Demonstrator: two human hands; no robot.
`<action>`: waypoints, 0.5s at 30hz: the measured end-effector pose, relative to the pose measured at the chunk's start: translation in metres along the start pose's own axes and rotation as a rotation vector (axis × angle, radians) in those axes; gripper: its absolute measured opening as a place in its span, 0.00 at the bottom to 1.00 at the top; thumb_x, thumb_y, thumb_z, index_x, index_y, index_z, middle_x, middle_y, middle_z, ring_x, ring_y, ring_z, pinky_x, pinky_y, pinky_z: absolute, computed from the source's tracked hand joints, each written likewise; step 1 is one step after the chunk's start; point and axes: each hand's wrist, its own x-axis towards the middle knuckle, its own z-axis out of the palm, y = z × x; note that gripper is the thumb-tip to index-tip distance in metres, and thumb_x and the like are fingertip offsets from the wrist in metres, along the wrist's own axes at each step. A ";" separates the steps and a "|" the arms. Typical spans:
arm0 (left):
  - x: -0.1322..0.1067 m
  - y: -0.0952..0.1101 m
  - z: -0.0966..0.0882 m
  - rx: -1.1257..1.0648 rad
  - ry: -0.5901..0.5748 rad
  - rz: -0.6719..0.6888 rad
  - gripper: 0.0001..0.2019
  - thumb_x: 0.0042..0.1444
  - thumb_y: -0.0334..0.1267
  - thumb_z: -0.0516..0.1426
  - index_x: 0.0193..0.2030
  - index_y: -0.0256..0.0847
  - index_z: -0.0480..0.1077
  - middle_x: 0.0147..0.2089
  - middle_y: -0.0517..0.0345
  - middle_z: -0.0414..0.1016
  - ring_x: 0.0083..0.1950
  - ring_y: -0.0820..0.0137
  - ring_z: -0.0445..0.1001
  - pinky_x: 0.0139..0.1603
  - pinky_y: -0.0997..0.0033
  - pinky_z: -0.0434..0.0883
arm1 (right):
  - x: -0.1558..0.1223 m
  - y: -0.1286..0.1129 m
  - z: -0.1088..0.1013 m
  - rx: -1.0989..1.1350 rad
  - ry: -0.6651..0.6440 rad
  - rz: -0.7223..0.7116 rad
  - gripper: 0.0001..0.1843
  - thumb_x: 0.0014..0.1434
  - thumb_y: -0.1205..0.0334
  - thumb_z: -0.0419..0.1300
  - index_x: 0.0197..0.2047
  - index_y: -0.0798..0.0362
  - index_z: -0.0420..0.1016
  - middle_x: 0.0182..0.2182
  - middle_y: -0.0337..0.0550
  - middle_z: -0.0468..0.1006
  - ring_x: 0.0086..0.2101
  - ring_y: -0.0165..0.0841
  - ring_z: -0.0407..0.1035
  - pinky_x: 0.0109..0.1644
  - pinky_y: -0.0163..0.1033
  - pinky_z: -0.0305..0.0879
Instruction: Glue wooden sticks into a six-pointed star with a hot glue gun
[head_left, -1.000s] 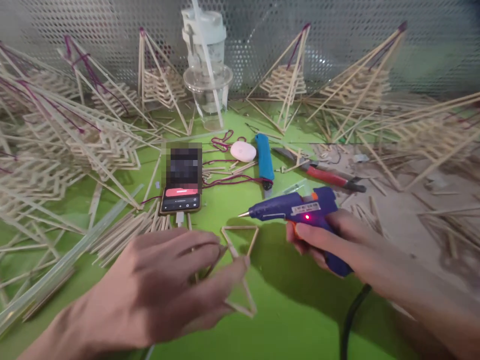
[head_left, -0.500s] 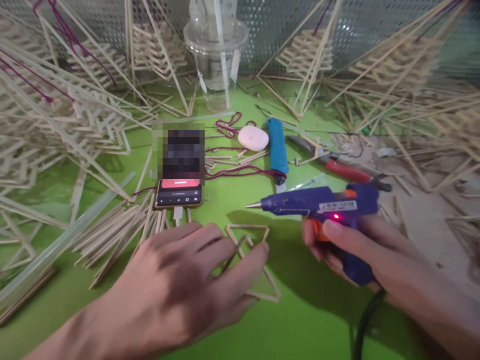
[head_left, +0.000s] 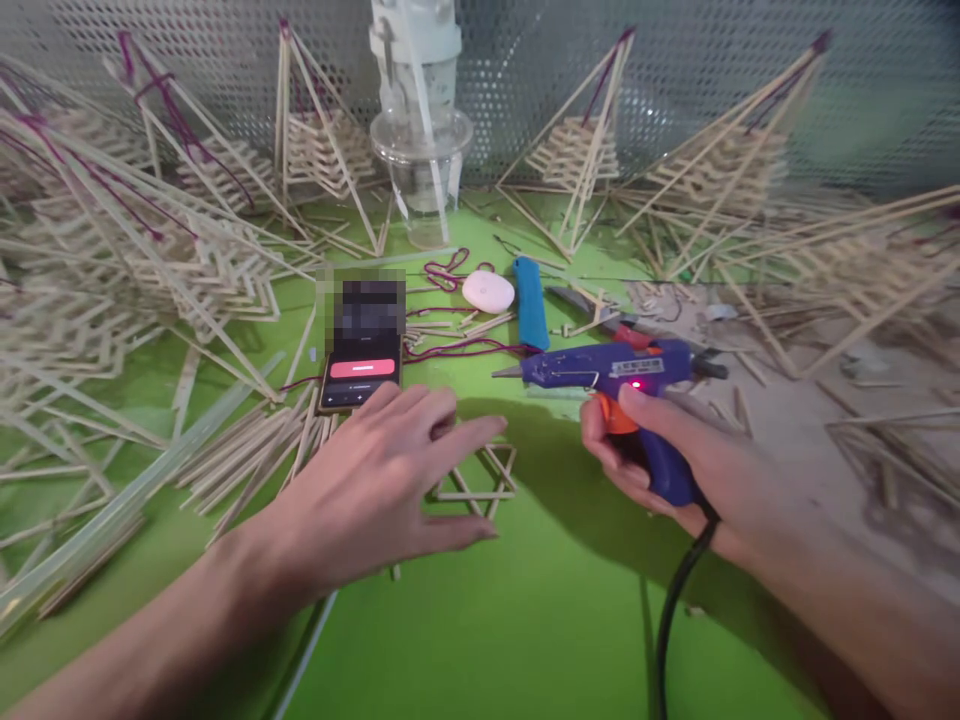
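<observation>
My right hand (head_left: 660, 440) is wrapped round the handle of a blue hot glue gun (head_left: 611, 366) with an orange trigger and a lit red light. Its metal nozzle points left, above the green table. My left hand (head_left: 382, 470) hovers with thumb and forefinger apart over a small frame of thin wooden sticks (head_left: 480, 494), which lies on the table and is partly hidden by the fingers. A phone (head_left: 364, 350) lies just beyond the left hand. A bundle of loose wooden sticks (head_left: 251, 455) spreads out beside my left forearm.
Stick pyramids with purple cord, such as one stick pyramid (head_left: 577, 150), stand along the back and sides. A plastic cup (head_left: 424, 170), a pink oval case (head_left: 489, 291), a blue utility knife (head_left: 531, 305) and pliers (head_left: 592, 312) lie beyond my hands. A glue stick (head_left: 142, 480) lies left.
My left hand has let go of the stick frame and its fingers have spread. The view has shifted, showing more of the back. The glue gun stays in my right hand.
</observation>
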 end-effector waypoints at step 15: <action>-0.004 0.010 0.009 -0.058 0.085 -0.141 0.36 0.62 0.43 0.70 0.71 0.40 0.61 0.59 0.47 0.79 0.55 0.55 0.79 0.55 0.52 0.77 | 0.001 0.002 -0.001 0.015 0.022 0.006 0.21 0.62 0.41 0.71 0.33 0.51 0.83 0.25 0.41 0.75 0.21 0.26 0.60 0.18 0.28 0.56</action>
